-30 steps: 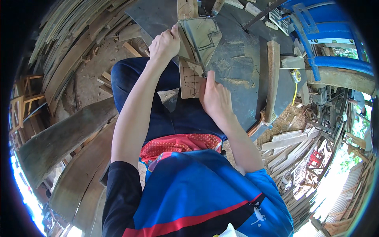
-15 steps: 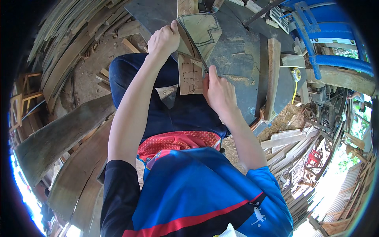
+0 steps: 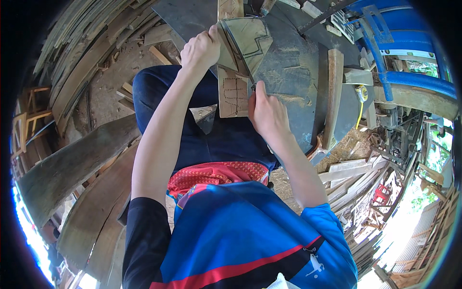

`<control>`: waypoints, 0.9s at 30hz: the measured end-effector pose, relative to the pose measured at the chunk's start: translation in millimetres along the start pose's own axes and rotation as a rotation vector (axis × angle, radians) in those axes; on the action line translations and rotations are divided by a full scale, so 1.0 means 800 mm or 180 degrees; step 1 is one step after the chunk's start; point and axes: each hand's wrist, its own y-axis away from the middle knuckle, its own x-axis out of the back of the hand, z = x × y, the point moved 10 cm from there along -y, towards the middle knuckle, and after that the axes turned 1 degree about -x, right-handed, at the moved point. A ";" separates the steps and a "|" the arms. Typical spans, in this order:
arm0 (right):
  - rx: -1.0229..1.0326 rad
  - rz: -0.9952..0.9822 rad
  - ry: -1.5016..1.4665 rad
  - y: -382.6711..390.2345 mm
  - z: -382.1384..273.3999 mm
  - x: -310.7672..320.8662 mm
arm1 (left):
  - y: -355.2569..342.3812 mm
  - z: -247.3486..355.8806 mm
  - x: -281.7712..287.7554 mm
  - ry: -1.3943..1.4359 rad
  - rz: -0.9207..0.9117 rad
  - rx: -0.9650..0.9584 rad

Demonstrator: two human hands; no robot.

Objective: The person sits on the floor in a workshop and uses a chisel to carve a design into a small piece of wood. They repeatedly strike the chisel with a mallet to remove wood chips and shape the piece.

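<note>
The left hand (image 3: 201, 48) pinched the left edge of a flat template (image 3: 248, 36), its grip pressed together on it, holding it down over a wooden board (image 3: 232, 94) marked with pencil lines. The board lay at the near edge of the dark bench (image 3: 288, 72), overhanging the lap. The right hand (image 3: 267, 113) closed around what looked like a pencil (image 3: 251, 86) at the template's lower edge. A wooden strip (image 3: 332, 96) lay well apart, leaving open bench between.

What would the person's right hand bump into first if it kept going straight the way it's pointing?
Likely the flat template that lies just ahead: the right hand points up the wooden board toward it. Depth is unclear, so its fingertips may already touch the edge.
</note>
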 end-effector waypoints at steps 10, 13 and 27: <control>0.0061 -0.0009 0.0013 0.017 -0.002 0.023 | 0.002 0.001 0.002 0.0025 0.0065 -0.0061; 0.0058 -0.0030 -0.0006 0.024 0.001 0.028 | 0.002 0.001 0.002 0.0044 0.0123 -0.0092; -0.0062 -0.0070 -0.0145 0.066 -0.008 0.086 | 0.030 0.073 0.078 -0.0485 0.0661 -0.0766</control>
